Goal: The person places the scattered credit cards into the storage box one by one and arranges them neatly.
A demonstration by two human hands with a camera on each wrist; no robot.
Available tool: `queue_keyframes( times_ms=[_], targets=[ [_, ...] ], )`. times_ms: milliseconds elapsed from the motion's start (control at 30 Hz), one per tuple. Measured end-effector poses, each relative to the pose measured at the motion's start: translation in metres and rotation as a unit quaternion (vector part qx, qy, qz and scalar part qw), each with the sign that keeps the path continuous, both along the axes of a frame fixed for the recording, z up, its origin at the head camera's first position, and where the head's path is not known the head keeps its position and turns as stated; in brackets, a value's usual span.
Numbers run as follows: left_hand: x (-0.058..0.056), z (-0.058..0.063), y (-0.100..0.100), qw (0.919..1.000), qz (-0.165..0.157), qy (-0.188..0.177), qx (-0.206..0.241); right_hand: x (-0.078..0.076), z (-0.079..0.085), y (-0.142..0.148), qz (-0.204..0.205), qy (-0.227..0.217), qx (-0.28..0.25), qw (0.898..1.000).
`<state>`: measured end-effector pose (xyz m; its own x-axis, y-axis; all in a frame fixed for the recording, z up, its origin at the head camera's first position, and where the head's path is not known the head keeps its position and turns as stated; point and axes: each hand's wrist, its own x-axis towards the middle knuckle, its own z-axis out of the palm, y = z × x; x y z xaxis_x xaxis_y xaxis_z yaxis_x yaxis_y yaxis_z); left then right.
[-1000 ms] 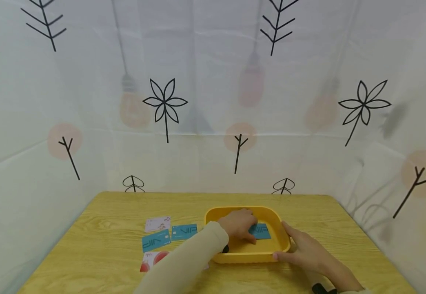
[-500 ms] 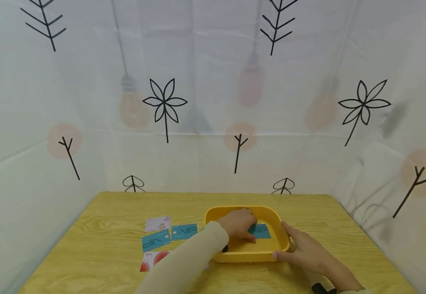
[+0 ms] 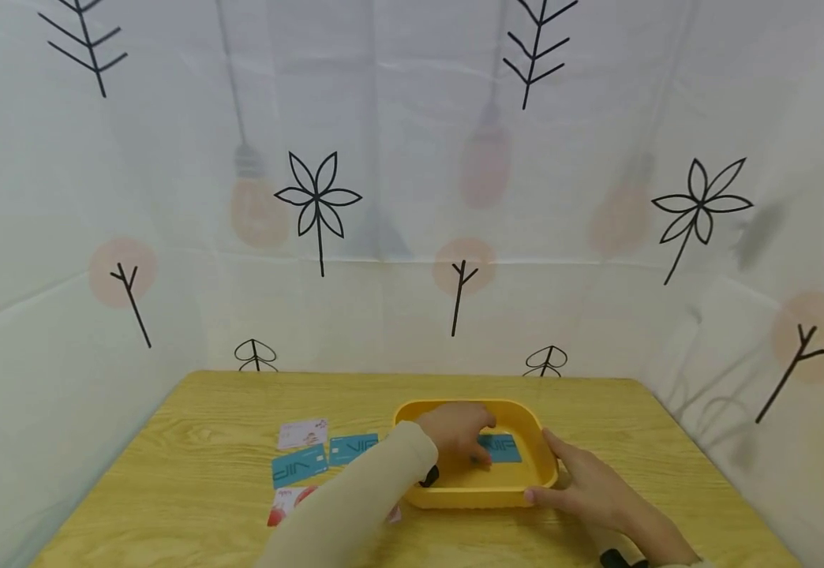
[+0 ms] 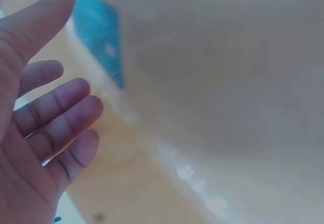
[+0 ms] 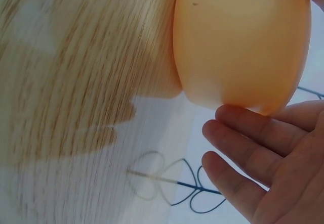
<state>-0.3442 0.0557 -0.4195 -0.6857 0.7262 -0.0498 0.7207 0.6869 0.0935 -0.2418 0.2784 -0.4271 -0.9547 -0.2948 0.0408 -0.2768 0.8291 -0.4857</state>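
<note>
In the head view, my left hand (image 3: 455,430) is inside a yellow plastic tray (image 3: 476,498), its thumb and fingers apart beside a blue VIP card (image 3: 506,448). That card lies flat on the tray floor. The left wrist view has the left hand (image 4: 48,118) with loosely bent fingers and nothing between them; the card (image 4: 98,34) shows behind the thumb. My right hand (image 3: 593,483) holds the tray's right end, thumb at the near corner and fingers along the outer wall. The right wrist view shows these fingers (image 5: 253,128) against the tray's outside.
Left of the tray on the wooden table (image 3: 163,473) lie a pale pink card (image 3: 302,434), two blue VIP cards (image 3: 300,467) and a red-and-white card (image 3: 284,503). My left sleeve (image 3: 355,501) crosses over part of them. A patterned white cloth (image 3: 398,315) hangs behind.
My left thumb and fingers have spread and drawn slightly left off the blue card in the tray, leaving a gap between them. The right hand keeps its hold.
</note>
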Motion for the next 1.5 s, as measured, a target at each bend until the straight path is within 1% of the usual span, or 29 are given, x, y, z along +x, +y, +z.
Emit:
queue_keyframes(
  times_ms=[100,133,267,367,500,633,733,900,1000,1133,1333,1500],
  targets=[
    [0.0,0.008,-0.004,0.9998,0.011,-0.018,0.004,-0.001,0.0,0.0,0.003,0.005,0.0,1.0],
    [0.001,0.011,-0.005,0.9997,0.013,-0.018,0.003,-0.001,-0.001,0.0,0.003,0.007,0.001,1.0],
    [0.007,0.025,-0.011,0.9994,0.024,-0.027,-0.002,-0.001,-0.001,0.0,0.004,0.014,0.001,1.0],
    [0.014,0.035,-0.018,0.9995,0.016,-0.026,0.005,-0.002,-0.001,0.0,0.003,0.015,-0.002,1.0],
    [0.024,0.043,-0.032,0.9998,-0.001,-0.011,0.017,-0.001,-0.001,-0.002,0.0,0.005,-0.008,1.0],
    [0.036,0.05,-0.046,0.9994,-0.006,-0.005,0.033,-0.001,-0.001,-0.002,-0.002,-0.008,-0.011,1.0],
    [0.044,0.051,-0.056,0.9986,-0.009,-0.005,0.052,-0.001,-0.001,-0.002,-0.002,-0.006,-0.009,1.0],
    [0.051,0.05,-0.07,0.9971,-0.018,0.012,0.072,-0.001,-0.001,-0.003,-0.006,-0.003,-0.004,1.0],
    [0.053,0.047,-0.078,0.9963,-0.023,0.024,0.08,-0.001,0.0,-0.003,-0.009,-0.008,-0.002,1.0],
    [0.055,0.043,-0.089,0.995,-0.024,0.027,0.093,-0.002,0.002,-0.004,-0.01,-0.013,-0.004,1.0],
    [0.06,0.039,-0.108,0.9926,-0.02,0.03,0.116,-0.001,0.002,-0.004,-0.01,-0.02,-0.008,1.0],
    [0.065,0.039,-0.124,0.9897,-0.013,0.039,0.137,0.0,0.002,-0.004,-0.012,-0.013,-0.008,1.0]
  ],
)
